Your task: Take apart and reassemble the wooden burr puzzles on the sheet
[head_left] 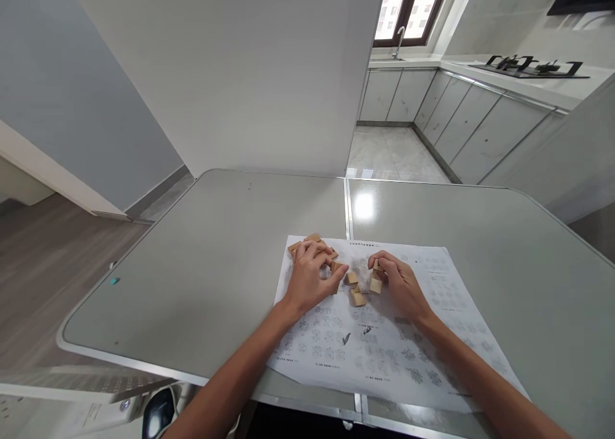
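Wooden blocks, small and pale, lie on the far half of a printed sheet, which is spread across the seam of a grey table.

The right hand, over the sheet's far middle, holds a narrow pinch on an upper wooden block, with thumb and fingertips close about it. A lower wooden block sits just below; whether the two touch, I cannot tell.

The left hand arches over the sheet's far left corner, covering part of a cluster of blocks. Its thumb is next to a block standing near its tip; whether it grips anything is hidden.

Between the hands, still on the sheet, are a few loose blocks.

For good handling, a light pinch on opposite faces would likely suit such small pieces, with edges squared before letting go. The left fingers would do best to steady the cluster gently, since a nudge could scatter it across the sheet.
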Motion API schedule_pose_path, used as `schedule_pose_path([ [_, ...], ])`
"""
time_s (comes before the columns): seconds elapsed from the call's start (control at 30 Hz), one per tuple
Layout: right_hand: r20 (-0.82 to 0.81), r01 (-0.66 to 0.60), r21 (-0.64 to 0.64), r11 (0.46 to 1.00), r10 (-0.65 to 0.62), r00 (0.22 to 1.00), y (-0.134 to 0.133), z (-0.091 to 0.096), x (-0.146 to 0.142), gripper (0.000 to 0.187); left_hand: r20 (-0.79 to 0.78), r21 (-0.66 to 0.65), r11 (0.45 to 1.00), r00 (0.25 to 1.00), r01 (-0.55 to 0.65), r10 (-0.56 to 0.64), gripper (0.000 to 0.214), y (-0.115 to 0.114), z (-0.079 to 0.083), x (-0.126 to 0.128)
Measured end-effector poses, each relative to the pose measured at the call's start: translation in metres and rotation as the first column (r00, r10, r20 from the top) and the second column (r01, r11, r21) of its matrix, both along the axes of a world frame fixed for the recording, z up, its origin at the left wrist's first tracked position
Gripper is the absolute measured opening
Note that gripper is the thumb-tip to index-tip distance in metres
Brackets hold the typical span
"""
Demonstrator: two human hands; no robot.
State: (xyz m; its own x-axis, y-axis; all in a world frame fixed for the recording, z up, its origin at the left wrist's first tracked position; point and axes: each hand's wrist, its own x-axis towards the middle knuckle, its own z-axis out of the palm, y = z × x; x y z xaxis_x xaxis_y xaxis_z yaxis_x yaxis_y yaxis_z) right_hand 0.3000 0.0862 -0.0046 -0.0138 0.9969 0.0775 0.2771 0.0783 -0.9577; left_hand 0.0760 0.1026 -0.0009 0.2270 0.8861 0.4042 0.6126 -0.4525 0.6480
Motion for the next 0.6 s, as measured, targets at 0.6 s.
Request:
schedule_pose_path([
  [0.6, 0.494, -0.178, 0.126, 0.976, 0.094, 0.864, -0.0033, -0.0009, -0.0060, 0.029, -0.131, 0.043, 0.996, 0.988, -0.078, 0.083, 0.029, -0.0040, 0.0012, 0.0015],
])
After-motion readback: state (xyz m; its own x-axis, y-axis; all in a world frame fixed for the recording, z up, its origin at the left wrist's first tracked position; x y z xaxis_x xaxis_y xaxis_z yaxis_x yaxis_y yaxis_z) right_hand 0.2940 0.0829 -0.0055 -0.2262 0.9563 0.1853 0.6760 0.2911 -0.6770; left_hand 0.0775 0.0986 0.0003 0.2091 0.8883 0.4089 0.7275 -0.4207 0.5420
